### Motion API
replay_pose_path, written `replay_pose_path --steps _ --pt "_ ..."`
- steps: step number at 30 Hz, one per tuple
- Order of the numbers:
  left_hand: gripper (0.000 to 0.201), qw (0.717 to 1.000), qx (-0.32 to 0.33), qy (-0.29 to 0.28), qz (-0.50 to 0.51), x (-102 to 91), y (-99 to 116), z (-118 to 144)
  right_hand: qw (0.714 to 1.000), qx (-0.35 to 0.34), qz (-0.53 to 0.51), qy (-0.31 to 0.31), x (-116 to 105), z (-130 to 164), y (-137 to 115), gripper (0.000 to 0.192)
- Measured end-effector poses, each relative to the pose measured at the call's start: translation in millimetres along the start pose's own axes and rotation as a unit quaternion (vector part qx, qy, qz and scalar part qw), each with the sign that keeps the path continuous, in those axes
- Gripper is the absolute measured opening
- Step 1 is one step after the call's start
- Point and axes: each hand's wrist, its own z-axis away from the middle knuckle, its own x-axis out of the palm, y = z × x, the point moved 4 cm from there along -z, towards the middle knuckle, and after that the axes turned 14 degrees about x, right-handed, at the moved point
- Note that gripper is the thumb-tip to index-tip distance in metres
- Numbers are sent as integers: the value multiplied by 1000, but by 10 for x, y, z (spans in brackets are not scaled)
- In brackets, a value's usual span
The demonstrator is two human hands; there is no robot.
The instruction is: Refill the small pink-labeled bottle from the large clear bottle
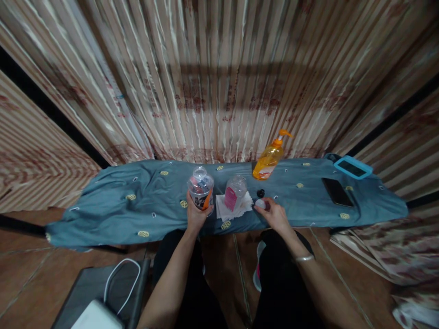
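My left hand (197,215) is wrapped round a clear plastic cup (200,187) with black and orange print and a domed lid. A clear bottle (235,194) with a pink label stands on white tissues (222,213) between my hands. My right hand (275,216) pinches a small whitish round cap (260,204) low over the cloth, just right of the tissues. Right behind it sits a small black cap (261,193). Whether the whitish cap touches the cloth, I cannot tell.
An orange pump bottle (268,162) stands at the back of the cloth-covered bench (109,201). To the right lie a dark phone (337,192) and a blue-framed device (353,167). At lower left, a white box (98,316) with a cable rests on a grey surface.
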Motion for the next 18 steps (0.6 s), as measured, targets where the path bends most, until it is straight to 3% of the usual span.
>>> replay_pose_path --steps 3,6,11,14,18 --pt "115 1000 -3 -6 10 -3 -3 -13 994 -87 -58 -2 -334 147 -408 42" --pt "113 1000 -3 -5 14 -14 16 -31 976 -205 -66 3 -627 133 -1061 47" --pt "114 999 6 -23 38 -19 78 -36 939 -339 22 -55 -634 -121 -2045 37" --pt "115 999 9 -21 50 -10 67 -37 918 -375 89 -96 -559 -215 -2339 33" --pt "114 998 25 -3 63 28 -5 -51 900 -389 159 -118 -614 -228 -2523 37"
